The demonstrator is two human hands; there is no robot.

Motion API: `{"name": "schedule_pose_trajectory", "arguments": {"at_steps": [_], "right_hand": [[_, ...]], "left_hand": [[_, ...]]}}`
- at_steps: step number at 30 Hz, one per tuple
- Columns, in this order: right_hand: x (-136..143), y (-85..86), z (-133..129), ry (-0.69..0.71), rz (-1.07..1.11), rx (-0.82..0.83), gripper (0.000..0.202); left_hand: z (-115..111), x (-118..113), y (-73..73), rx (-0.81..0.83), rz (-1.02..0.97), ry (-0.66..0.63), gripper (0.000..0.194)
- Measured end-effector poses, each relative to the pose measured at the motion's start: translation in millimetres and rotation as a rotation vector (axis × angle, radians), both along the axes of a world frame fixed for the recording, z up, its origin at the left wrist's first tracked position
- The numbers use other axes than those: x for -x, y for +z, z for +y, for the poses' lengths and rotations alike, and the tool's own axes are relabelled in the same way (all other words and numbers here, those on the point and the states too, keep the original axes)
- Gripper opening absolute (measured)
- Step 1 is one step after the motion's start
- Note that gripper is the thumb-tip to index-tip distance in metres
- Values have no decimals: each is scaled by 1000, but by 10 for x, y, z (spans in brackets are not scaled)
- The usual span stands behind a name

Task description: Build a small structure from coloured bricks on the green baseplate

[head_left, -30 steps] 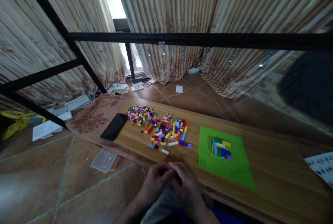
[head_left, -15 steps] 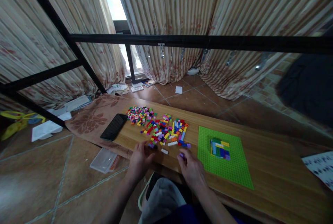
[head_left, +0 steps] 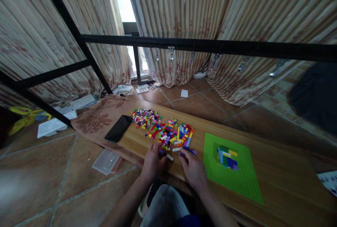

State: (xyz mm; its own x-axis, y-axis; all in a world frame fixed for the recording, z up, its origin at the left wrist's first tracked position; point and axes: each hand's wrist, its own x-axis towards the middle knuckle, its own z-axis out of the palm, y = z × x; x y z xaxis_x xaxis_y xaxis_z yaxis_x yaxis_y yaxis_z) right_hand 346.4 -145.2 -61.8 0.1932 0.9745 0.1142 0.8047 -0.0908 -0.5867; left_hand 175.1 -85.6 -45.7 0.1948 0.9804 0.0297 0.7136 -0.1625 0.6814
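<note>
Loose coloured bricks [head_left: 171, 134] lie spread on the wooden table, with a pile of smaller pieces [head_left: 144, 116] at their left. My left hand [head_left: 153, 163] is at the near edge of the bricks, its fingers bent around something dark that I cannot make out. A white brick [head_left: 170, 157] lies just right of its fingertips. My right hand [head_left: 193, 169] pinches a small purple brick [head_left: 181, 154] between thumb and fingers. To the right, a green baseplate [head_left: 234, 185] carries a low block of blue, yellow, green, white and purple bricks [head_left: 228, 158].
A black phone [head_left: 118, 128] lies on the brown cloth [head_left: 92, 120] at the left end of the table [head_left: 286, 170]. A clear plastic lid [head_left: 105, 162] is on the floor. A black metal bar [head_left: 200, 44] crosses beyond the table.
My left hand has moved right, closer to the white brick and my right hand. The purple brick remains in my right hand. The camera view has shifted slightly.
</note>
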Motion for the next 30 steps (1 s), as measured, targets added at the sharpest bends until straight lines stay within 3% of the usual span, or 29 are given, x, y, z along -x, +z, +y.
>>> {"name": "schedule_pose_trajectory", "arguments": {"at_steps": [8, 15, 18, 21, 24, 26, 30], "right_hand": [[4, -147, -55, -49, 37, -110, 35], [-35, -294, -87, 10, 10, -204, 35], [-48, -324, -91, 18, 2, -225, 34], [-51, -331, -89, 19, 5, -232, 33], [-46, -322, -86, 8, 8, -235, 30], [-40, -315, -83, 3, 13, -237, 29], [-28, -301, -77, 0, 28, -252, 27]], "left_hand": [[-82, -35, -11, -56, -90, 10, 46], [-43, -3, -29, -110, -136, 4, 37], [189, 56, -1, -186, -113, 47, 29], [581, 113, 82, -273, 1, 53, 24], [982, 133, 184, -271, 253, -42, 30], [1171, 121, 232, -258, 306, -104, 31], [1325, 72, 252, -218, 365, -216, 36]]}}
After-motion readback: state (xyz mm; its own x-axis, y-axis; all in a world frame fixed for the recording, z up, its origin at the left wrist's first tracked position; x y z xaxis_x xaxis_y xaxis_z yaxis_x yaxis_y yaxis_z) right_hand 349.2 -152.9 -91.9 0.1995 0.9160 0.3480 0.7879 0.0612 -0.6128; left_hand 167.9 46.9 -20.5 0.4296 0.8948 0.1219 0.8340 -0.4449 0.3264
